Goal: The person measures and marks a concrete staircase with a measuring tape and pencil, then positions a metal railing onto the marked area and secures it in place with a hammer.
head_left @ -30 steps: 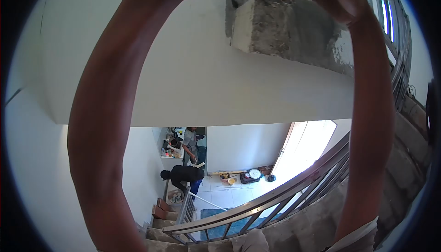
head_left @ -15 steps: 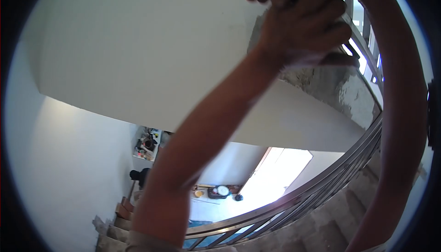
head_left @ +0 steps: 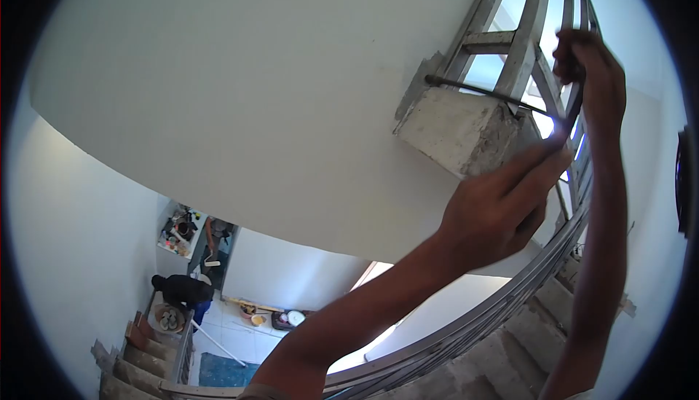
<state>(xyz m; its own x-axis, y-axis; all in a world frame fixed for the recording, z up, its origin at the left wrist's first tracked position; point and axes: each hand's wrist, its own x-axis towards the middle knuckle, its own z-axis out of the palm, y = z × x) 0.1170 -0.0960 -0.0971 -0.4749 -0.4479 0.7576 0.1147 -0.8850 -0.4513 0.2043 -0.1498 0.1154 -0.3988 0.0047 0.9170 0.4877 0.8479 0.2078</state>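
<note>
Ahead of me a thin dark rod (head_left: 488, 94) crosses above a rough concrete block (head_left: 448, 127) that juts from the wall beside the metal balusters. Its right end meets a dark bar near my fingertips. My left hand (head_left: 502, 207) is below and right of the block, fingers drawn together at that meeting point. Higher up on the right, my right hand (head_left: 593, 76) is closed, with the dark bar (head_left: 574, 107) running down from it toward my left fingertips. I cannot tell whether rod and bar are one bent piece.
A metal handrail (head_left: 466, 331) curves below my arms, beside concrete steps (head_left: 502, 360). On the lower floor a person (head_left: 182, 291) in dark clothes bends near a bucket (head_left: 167, 318). Another person's arm (head_left: 211, 236) is beside a paint roller (head_left: 212, 261). A blue sheet (head_left: 222, 371) covers some floor.
My hands, bunched together at the top before, have come apart; the left is lower, the right farther right. My view has shifted, showing the rod, the block and more of the floor below.
</note>
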